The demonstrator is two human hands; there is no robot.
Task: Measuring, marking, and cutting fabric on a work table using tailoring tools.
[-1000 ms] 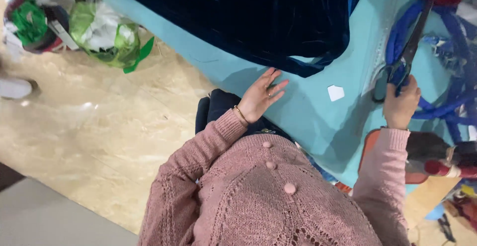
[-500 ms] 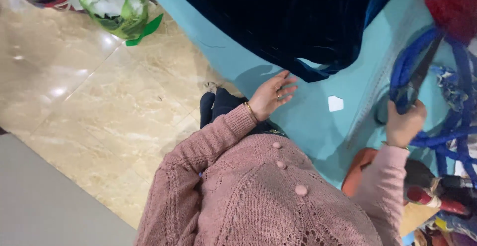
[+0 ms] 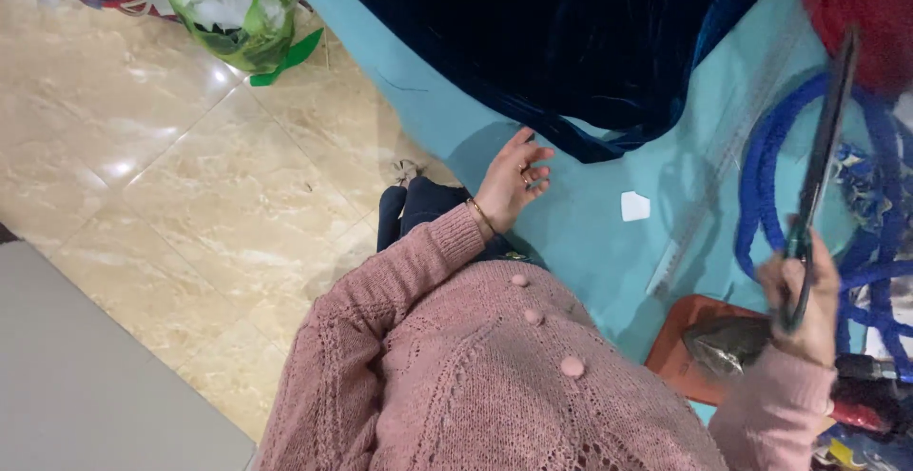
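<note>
My right hand (image 3: 804,304) grips the dark handles of a long pair of scissors (image 3: 820,162), blades pointing up and away over the teal table (image 3: 580,228). My left hand (image 3: 511,181) rests flat on the table near its edge, fingers spread, holding nothing, just below the hem of a dark blue velvet cloth (image 3: 571,38). A small white scrap (image 3: 634,206) lies on the table between my hands. I wear a pink knitted cardigan.
Blue cord or trim (image 3: 770,205) is coiled at the right, with red fabric (image 3: 851,5) above it. An orange tray (image 3: 680,362) with a dark object sits by my right wrist. Green plastic bags (image 3: 238,14) stand on the beige tiled floor (image 3: 190,195).
The view has shifted, so the bags slid to the top edge. My right hand has lifted the scissors off the blue cord and tilted them up. My left hand has stayed on the table.
</note>
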